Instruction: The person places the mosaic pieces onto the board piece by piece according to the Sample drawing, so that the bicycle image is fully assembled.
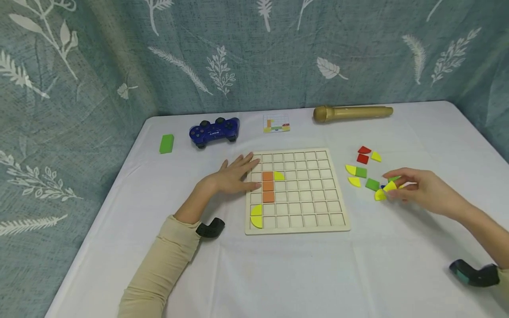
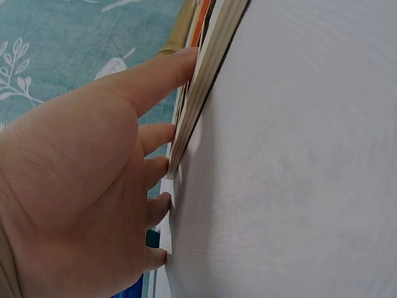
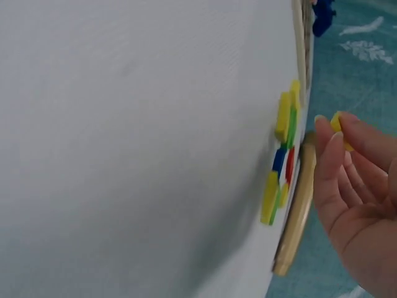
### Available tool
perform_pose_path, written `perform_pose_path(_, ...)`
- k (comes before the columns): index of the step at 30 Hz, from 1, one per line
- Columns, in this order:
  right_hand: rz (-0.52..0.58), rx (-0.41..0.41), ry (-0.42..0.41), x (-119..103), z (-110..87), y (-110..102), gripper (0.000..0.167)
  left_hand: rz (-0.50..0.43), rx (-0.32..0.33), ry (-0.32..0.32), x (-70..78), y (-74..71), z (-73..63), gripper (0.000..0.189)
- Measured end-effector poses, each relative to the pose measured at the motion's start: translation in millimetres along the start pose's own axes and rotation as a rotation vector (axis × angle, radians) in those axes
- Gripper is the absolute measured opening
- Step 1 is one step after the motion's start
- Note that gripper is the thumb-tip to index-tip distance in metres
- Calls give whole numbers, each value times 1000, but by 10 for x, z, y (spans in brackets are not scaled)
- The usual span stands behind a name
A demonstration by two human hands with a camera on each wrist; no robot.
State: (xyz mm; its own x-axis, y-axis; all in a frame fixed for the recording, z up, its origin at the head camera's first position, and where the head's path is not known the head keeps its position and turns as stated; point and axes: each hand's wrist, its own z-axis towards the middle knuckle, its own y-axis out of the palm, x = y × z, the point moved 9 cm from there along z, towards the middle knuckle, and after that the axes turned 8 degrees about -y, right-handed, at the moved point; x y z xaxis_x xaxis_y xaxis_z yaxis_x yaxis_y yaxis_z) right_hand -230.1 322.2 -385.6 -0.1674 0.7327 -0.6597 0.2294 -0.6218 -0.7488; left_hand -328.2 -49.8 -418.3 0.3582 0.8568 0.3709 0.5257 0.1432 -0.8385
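My left hand point(image 1: 230, 178), fingers spread, rests against the left edge of a wooden grid board point(image 1: 308, 196). Its thumb and fingertips touch the board's rim in the left wrist view. Orange squares point(image 1: 268, 186) stand in a column on the grid, with a yellow quarter-round tile point(image 1: 279, 176) beside the top one. Two more yellow tiles point(image 1: 256, 222) lie at the lower left corner. Right of the board, my right hand point(image 1: 431, 192) pinches a yellow tile point(image 3: 336, 122) between thumb and fingertips, above loose tiles. Among these are green squares point(image 1: 372, 184) and red tiles point(image 1: 362, 158).
A small pattern card point(image 1: 276, 124) lies behind the board, between a blue game controller point(image 1: 215, 132) and a gold microphone-shaped stick point(image 1: 358, 113). Toward the far left lies a green block point(image 1: 166, 144). Patterned curtains point(image 1: 246, 57) hang around the white-covered table point(image 1: 286, 274).
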Motion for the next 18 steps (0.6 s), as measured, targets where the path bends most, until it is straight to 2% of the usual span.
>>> perform_pose_path(9, 264, -48, 110, -241, 212, 235, 54, 9, 2, 3, -10, 0, 0, 81)
perform_pose_path(18, 397, -160, 10, -638, 489, 616, 45, 10, 5, 11, -14, 4, 9, 81)
